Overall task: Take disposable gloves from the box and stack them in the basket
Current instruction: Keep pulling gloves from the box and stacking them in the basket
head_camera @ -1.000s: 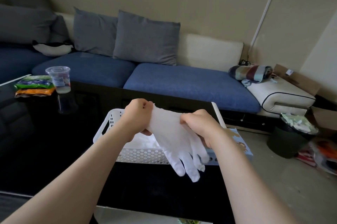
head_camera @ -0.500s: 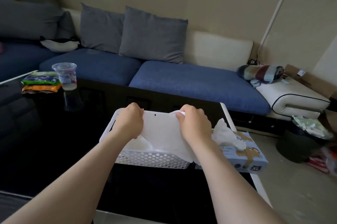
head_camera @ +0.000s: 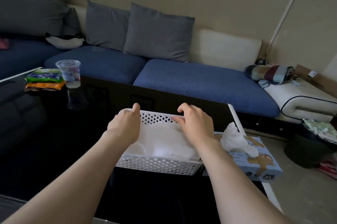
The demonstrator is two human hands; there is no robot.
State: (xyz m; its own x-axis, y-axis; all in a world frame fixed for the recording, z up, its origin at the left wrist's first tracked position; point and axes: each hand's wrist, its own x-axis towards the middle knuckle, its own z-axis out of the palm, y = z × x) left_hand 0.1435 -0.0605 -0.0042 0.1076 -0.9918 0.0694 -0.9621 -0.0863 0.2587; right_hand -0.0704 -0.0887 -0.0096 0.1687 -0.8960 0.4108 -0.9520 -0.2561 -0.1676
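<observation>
Both hands are seen over the white perforated basket (head_camera: 158, 166) on the dark table (head_camera: 54, 150). The left hand (head_camera: 124, 127) is held at the basket's far left corner, fingers loosely curled, nothing visibly pinched. The right hand (head_camera: 196, 125) is spread with its fingertips (head_camera: 176, 118) laid on the far edge of the top glove (head_camera: 164, 138), pressing rather than gripping, by the look of it. The glove is laid flat on the pile inside the basket, its long axis apparently running left to right between the two hands; that cannot be told for certain.

The glove box (head_camera: 255, 165) is found just beside the basket, off to the right, with the next glove (head_camera: 235, 138) already puffed out of its slot. So the right hand is judged the nearer one: a short reach to the right and toward the body is all that is called for, while the left hand would have to cross the basket. The stacking is judged to be under way, not finished.
</observation>
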